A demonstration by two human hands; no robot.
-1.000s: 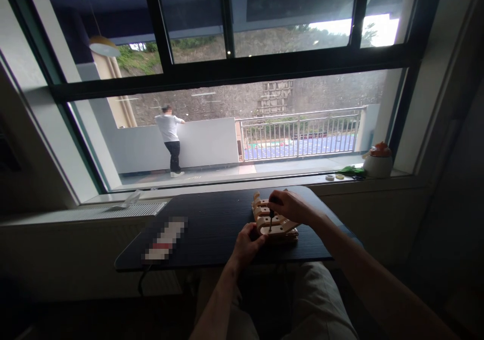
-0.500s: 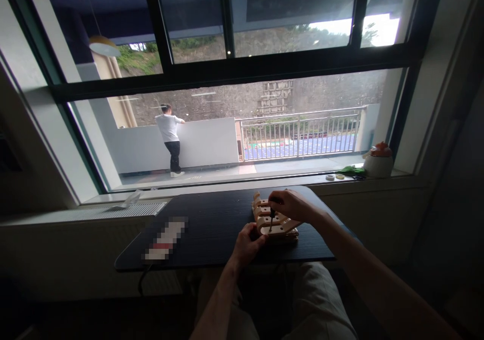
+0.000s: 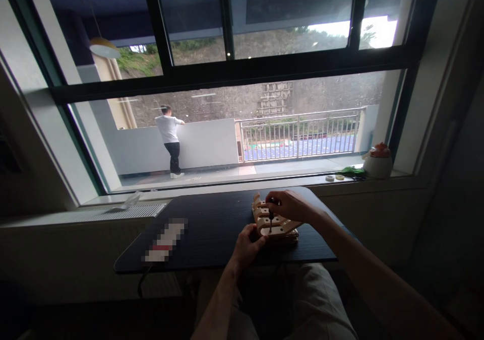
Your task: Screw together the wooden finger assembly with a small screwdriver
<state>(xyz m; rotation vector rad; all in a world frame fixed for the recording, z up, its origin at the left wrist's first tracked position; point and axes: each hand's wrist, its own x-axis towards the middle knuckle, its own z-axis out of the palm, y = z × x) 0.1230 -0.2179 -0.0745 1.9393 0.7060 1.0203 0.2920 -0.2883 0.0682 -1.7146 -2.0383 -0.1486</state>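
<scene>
A light wooden rack with curved hooks (image 3: 278, 229) lies on the black table, near its right front part. From above, my right hand (image 3: 288, 204) grips the dark handle of a screwdriver (image 3: 271, 221). Its thin shaft points straight down, and the tip meets the nearest hook piece close to a hole. My left hand (image 3: 249, 242) pinches the near left corner of the rack, thumb and fingers closed on the wood. The underside of the rack and what lies beneath the tip are hidden.
The black table (image 3: 212, 229) stands against the window sill. A blurred-out pale and red item (image 3: 164, 242) lies on its left side. On the sill at right are a white pot with an orange lid (image 3: 378, 161) and tape rolls (image 3: 339, 177). A person (image 3: 169, 138) stands outside.
My right hand has shifted very slightly to the left, and the screwdriver stands a little more upright. The left hand keeps its hold on the rack.
</scene>
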